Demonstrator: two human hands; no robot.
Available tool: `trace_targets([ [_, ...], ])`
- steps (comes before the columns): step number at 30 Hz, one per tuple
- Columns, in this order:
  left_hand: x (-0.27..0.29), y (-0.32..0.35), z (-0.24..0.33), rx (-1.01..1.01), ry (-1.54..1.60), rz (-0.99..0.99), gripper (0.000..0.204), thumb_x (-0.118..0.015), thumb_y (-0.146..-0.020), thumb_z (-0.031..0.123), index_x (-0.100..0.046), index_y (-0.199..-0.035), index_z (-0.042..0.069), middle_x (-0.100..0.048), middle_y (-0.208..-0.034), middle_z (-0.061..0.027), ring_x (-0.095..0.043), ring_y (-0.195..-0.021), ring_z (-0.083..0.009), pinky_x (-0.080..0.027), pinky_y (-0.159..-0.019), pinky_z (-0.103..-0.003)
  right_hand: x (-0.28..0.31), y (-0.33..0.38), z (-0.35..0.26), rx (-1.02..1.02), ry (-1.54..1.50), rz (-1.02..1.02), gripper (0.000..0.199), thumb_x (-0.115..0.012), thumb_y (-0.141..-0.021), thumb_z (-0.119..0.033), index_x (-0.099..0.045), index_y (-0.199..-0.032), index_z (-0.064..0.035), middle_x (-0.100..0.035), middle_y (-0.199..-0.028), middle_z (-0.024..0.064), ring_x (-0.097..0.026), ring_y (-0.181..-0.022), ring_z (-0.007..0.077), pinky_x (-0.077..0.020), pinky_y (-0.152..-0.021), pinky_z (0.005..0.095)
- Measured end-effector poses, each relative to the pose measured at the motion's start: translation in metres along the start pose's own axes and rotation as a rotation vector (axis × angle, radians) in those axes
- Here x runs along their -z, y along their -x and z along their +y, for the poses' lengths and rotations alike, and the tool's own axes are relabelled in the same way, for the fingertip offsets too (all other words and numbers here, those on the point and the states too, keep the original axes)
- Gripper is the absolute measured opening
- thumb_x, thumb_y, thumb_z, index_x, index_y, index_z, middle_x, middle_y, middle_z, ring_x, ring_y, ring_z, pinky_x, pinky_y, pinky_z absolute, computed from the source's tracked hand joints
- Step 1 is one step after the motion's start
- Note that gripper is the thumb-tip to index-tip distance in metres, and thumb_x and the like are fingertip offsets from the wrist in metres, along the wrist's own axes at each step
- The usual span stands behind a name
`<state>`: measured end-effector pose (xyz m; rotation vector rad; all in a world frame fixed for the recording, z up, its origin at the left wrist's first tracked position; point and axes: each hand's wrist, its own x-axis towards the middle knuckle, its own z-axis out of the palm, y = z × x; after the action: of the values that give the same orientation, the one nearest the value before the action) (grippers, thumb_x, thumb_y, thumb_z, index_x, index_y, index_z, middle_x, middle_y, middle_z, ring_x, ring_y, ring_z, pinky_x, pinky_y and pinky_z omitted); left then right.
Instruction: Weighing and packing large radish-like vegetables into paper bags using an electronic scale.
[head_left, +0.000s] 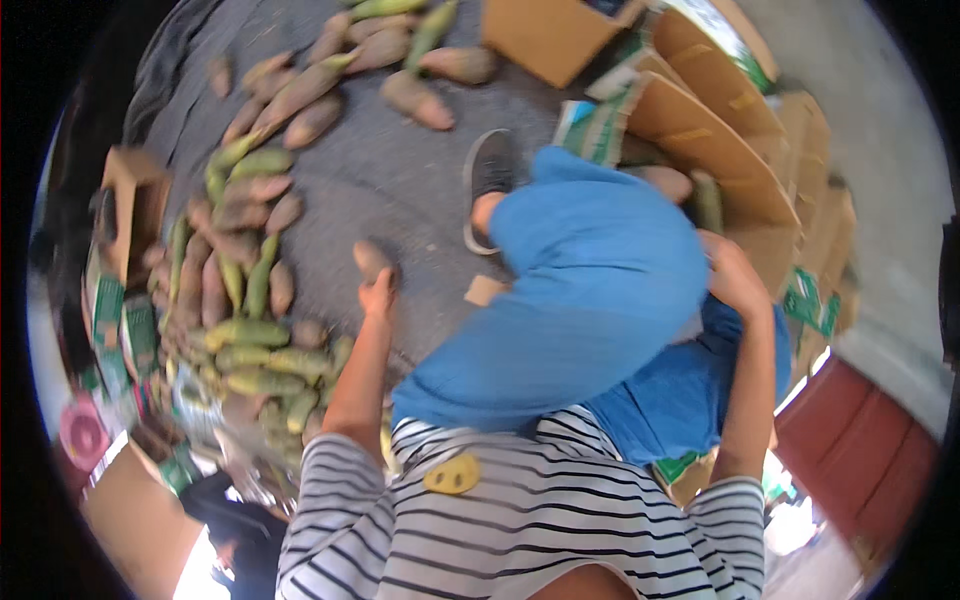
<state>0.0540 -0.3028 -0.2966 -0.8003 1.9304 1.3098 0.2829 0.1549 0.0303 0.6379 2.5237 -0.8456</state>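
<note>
My left hand (377, 293) is closed round a short, brownish-pink root-like vegetable (369, 259), held over the dark ground cloth. To its left lies a large spread of similar vegetables, some brownish-pink (213, 290) and some green (258, 285). My right hand (737, 277) is down beside my bent knee, close to an open cardboard box (715, 150). Its fingertips are hidden or blurred, so what they touch cannot be made out. Inside that box are a pinkish vegetable (664, 183) and a green one (707, 203).
Another cardboard box (560, 35) stands at the far side. More vegetables (380, 50) lie far left. A small cardboard piece (485, 290) is near my leg. A pink basin (84, 433) and a person in dark clothing (245, 540) are at lower left; a dark red panel (850, 450) is at right.
</note>
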Motion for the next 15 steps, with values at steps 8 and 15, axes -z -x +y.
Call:
trace_targets([
  [8, -0.059, 0.137, 0.152, -0.563, 0.047, -0.505, 0.05, -0.066, -0.083, 0.017, -0.045, -0.124, -0.001, -0.056, -0.114, -0.01, -0.057, -0.099, -0.0186, -0.049, -0.082, -0.033, -0.014, 0.005, 0.02, 0.065, 0.113, 0.09, 0.025, -0.065, -0.081, -0.024, -0.064, -0.1, -0.0079, -0.063, -0.093, 0.0155, -0.059, -0.093, 0.0338, -0.0463, -0.079, 0.0438],
  [15, -0.162, 0.32, 0.287, -1.332, 0.017, -0.949, 0.069, -0.073, -0.073, 0.015, -0.04, -0.132, -0.002, -0.049, -0.127, -0.0123, -0.05, -0.116, -0.0218, -0.04, -0.099, -0.036, -0.014, 0.006, 0.009, 0.007, 0.215, 0.094, 0.021, -0.066, -0.078, -0.022, -0.065, -0.091, -0.0063, -0.063, -0.084, 0.0147, -0.061, -0.087, 0.0344, -0.0476, -0.076, 0.0451],
])
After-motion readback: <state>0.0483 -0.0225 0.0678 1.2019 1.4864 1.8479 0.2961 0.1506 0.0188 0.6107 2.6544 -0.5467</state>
